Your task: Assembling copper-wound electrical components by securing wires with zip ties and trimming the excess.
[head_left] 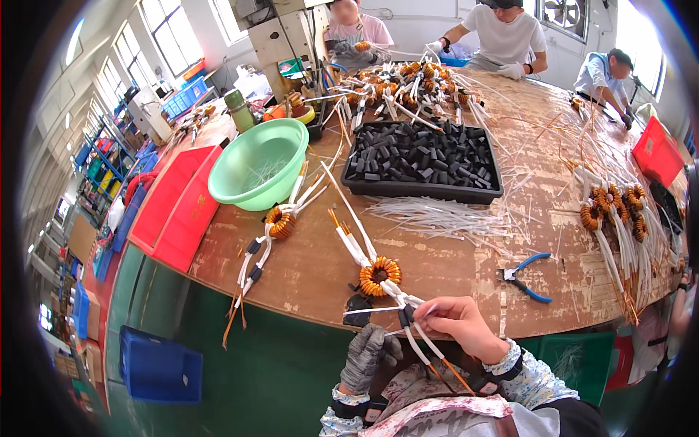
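A toroidal coil (380, 276) wound with copper wire lies at the table's near edge, its white-sleeved leads (419, 345) running toward me. Around these leads sits a small black block (406, 315). My bare right hand (455, 324) pinches the leads beside the block. In a grey glove, my left hand (366, 357) is closed just left of the leads; a thin white cable tie (393, 333) runs from its fingers toward the block. Another white strip (371, 311) sticks out leftward from the block. The fingertips partly hide what they grip.
A second coil (279, 222) lies left, near a green basin (260, 166). Behind are a black tray (422, 191) of black blocks and loose white cable ties (437, 217). Blue-handled pliers (526, 277) and several finished-looking coils (613, 204) lie right. People work across the table.
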### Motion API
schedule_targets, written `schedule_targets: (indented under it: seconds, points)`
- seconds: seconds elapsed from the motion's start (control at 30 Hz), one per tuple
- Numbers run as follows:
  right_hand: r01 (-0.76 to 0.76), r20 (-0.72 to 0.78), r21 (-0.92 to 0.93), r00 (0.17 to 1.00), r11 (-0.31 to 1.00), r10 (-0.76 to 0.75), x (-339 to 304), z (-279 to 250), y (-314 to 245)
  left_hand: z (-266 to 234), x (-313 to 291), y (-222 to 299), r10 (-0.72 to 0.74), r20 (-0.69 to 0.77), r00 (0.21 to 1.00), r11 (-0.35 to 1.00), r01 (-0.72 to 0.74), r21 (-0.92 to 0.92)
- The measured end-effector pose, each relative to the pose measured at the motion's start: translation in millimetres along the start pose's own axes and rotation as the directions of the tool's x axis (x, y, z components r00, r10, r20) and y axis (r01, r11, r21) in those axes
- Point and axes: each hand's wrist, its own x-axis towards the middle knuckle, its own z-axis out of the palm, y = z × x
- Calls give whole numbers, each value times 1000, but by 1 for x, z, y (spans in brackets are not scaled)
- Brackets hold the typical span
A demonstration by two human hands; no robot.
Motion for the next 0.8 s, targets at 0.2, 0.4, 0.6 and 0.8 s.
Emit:
schedule_targets:
  seconds: [0.2,0.4,0.6,0.8]
  points:
    - [171,2,-467,981,868,-193,-1,18,-2,1,-5,2,53,20,998,993,-54,109]
    - [354,101,-729,902,586,-420,0,31,0,3,-10,8,36,17,999,999,-36,30]
    - [323,63,-736,908,595,-415,1,35,-1,1,-11,9,64,36,997,994,-67,85]
    - [304,49,-726,918,617,-395,1,33,1,3,-9,10,72,31,997,990,-76,123]
